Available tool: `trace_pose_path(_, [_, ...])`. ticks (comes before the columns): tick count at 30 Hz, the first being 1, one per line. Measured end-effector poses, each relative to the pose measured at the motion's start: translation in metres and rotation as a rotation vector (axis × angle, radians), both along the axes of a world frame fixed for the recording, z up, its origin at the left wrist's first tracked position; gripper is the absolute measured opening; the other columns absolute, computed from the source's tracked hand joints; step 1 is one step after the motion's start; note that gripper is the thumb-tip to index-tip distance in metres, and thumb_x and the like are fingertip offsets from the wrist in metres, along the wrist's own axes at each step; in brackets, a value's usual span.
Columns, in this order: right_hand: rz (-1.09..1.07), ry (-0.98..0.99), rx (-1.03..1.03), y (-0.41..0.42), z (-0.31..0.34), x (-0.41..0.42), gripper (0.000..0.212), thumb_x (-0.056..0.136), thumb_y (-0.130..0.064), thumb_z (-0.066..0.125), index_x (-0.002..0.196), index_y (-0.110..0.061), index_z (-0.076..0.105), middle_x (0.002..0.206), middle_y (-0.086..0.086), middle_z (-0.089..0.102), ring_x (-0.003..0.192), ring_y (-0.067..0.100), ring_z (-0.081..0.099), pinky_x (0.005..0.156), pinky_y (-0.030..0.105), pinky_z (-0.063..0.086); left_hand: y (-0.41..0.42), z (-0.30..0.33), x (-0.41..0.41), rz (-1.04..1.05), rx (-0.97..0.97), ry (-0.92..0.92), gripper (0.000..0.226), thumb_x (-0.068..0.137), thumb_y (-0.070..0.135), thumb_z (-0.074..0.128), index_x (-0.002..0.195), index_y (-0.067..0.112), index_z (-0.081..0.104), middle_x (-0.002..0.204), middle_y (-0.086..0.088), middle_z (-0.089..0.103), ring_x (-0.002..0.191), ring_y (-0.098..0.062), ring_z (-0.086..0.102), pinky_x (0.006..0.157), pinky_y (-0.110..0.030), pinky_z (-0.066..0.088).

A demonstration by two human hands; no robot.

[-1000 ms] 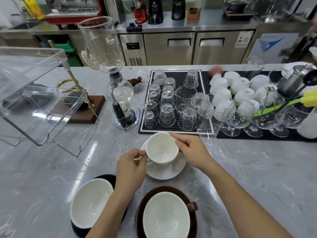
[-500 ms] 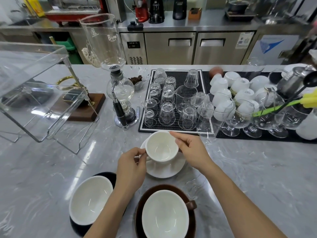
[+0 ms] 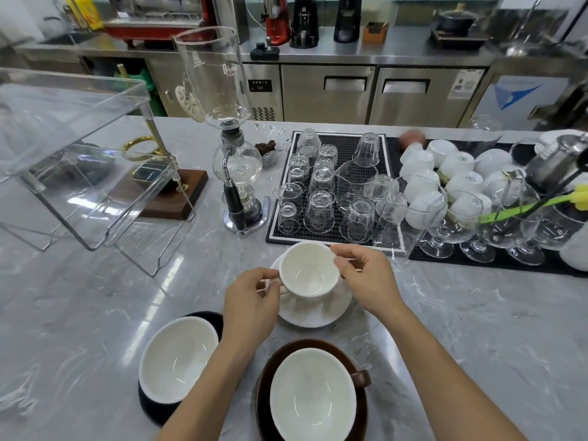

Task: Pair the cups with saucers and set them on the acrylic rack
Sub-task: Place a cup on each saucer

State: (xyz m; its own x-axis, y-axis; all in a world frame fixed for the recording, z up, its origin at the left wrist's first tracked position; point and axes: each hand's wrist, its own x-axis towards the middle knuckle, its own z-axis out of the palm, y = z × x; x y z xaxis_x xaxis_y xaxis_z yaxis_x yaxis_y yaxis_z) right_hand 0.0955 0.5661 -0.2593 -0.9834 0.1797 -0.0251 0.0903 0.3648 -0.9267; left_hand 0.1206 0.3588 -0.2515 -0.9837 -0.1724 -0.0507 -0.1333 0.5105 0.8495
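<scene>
While it sits on the white saucer (image 3: 315, 315) at mid-counter, the white cup (image 3: 309, 271) is held 2 ways: L hand (image 3: 251, 305) pinches its handle w/ curled fingers, R hand (image 3: 366, 280) pinches its far rim. Count: 3 cup+saucer pairs, incl. black-saucer pair (image 3: 178, 354) & brown-saucer pair (image 3: 313, 393) nearer; 1 acrylic rack (image 3: 73, 148) at left, apart.

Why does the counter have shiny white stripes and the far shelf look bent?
Head view: overhead lights bounce off the polished marble counter as glare streaks beside the acrylic rack; the wide-angle lens curves the steel back counter.
</scene>
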Motion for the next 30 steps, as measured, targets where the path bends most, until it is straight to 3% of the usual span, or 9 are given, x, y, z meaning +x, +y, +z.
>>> trace_pose_path(4, [-0.064, 0.046, 0.024, 0.004, 0.004, 0.01, 0.03, 0.095, -0.02, 0.065, 0.125, -0.021, 0.068, 0.099, -0.017, 0.07, 0.092, -0.005, 0.065, 0.075, 0.01, 0.051, -0.008, 0.004, 0.012, 0.045, 0.047, 0.001, 0.023, 0.092, 0.023, 0.07, 0.114, 0.019, 0.072, 0.11, 0.004, 0.072, 0.097, -0.011, 0.069, 0.081, -0.019, 0.052])
trace_pose_path(6, [-0.09, 0.053, -0.001, 0.007, 0.007, 0.02, 0.032, 0.094, -0.019, 0.066, 0.126, -0.022, 0.067, 0.101, -0.015, 0.07, 0.091, -0.004, 0.066, 0.073, 0.008, 0.049, -0.013, 0.008, 0.023, 0.052, 0.094, 0.002, 0.017, 0.09, 0.025, 0.072, 0.107, 0.024, 0.073, 0.103, 0.007, 0.075, 0.093, -0.004, 0.07, 0.076, -0.014, 0.052])
trace_pose_path(8, [-0.097, 0.05, -0.016, 0.008, 0.011, 0.032, 0.03, 0.094, -0.018, 0.067, 0.123, -0.022, 0.068, 0.105, -0.012, 0.072, 0.091, -0.003, 0.067, 0.075, 0.01, 0.049, -0.016, 0.012, 0.038, 0.044, 0.15, -0.011, 0.01, 0.09, 0.027, 0.073, 0.1, 0.029, 0.074, 0.094, 0.009, 0.077, 0.085, 0.003, 0.071, 0.075, -0.016, 0.056])
trace_pose_path(13, [-0.038, -0.007, -0.051, 0.008, 0.015, 0.065, 0.023, 0.093, -0.017, 0.069, 0.113, -0.025, 0.073, 0.104, -0.013, 0.075, 0.09, -0.004, 0.067, 0.072, 0.002, 0.05, -0.018, 0.018, 0.071, 0.016, 0.189, -0.01, 0.015, 0.089, 0.019, 0.073, 0.092, 0.034, 0.072, 0.085, 0.014, 0.075, 0.078, 0.002, 0.07, 0.067, -0.009, 0.052])
trace_pose_path(16, [0.014, -0.066, -0.043, 0.009, 0.014, 0.085, 0.021, 0.092, -0.02, 0.069, 0.109, -0.032, 0.072, 0.102, -0.014, 0.075, 0.091, -0.003, 0.069, 0.073, 0.004, 0.052, -0.02, 0.018, 0.09, -0.025, 0.198, -0.007, 0.016, 0.088, 0.019, 0.074, 0.094, 0.033, 0.073, 0.088, 0.022, 0.073, 0.076, -0.002, 0.07, 0.066, -0.01, 0.051])
trace_pose_path(21, [0.035, -0.138, -0.047, 0.007, 0.01, 0.117, 0.019, 0.091, -0.032, 0.067, 0.109, -0.038, 0.071, 0.104, -0.017, 0.075, 0.096, -0.003, 0.07, 0.077, 0.013, 0.055, -0.033, 0.012, 0.118, -0.038, 0.204, -0.028, 0.015, 0.087, 0.021, 0.077, 0.095, 0.034, 0.074, 0.089, 0.018, 0.074, 0.079, -0.006, 0.073, 0.071, -0.02, 0.057])
trace_pose_path(25, [0.039, -0.18, -0.072, 0.007, 0.004, 0.134, 0.024, 0.09, -0.032, 0.069, 0.114, -0.031, 0.071, 0.106, -0.014, 0.074, 0.085, -0.007, 0.072, 0.066, 0.002, 0.051, -0.039, 0.004, 0.135, -0.014, 0.198, -0.02, 0.017, 0.084, 0.018, 0.079, 0.094, 0.031, 0.075, 0.092, 0.016, 0.074, 0.08, -0.005, 0.072, 0.07, -0.013, 0.055])
trace_pose_path(27, [0.044, -0.205, -0.082, 0.008, 0.001, 0.141, 0.031, 0.088, -0.035, 0.071, 0.118, -0.029, 0.071, 0.107, -0.014, 0.074, 0.082, -0.002, 0.074, 0.068, 0.004, 0.053, -0.041, -0.002, 0.142, 0.01, 0.2, -0.037, 0.017, 0.082, 0.021, 0.081, 0.095, 0.031, 0.075, 0.091, 0.014, 0.075, 0.081, -0.007, 0.072, 0.071, -0.012, 0.054])
trace_pose_path(30, [0.072, -0.229, -0.075, 0.006, -0.002, 0.149, 0.041, 0.08, -0.045, 0.074, 0.119, -0.034, 0.069, 0.108, -0.023, 0.073, 0.093, -0.005, 0.071, 0.071, 0.01, 0.056, -0.044, -0.009, 0.148, 0.046, 0.205, -0.057, 0.019, 0.08, 0.027, 0.084, 0.094, 0.035, 0.075, 0.089, 0.015, 0.075, 0.081, -0.008, 0.072, 0.071, -0.01, 0.053])
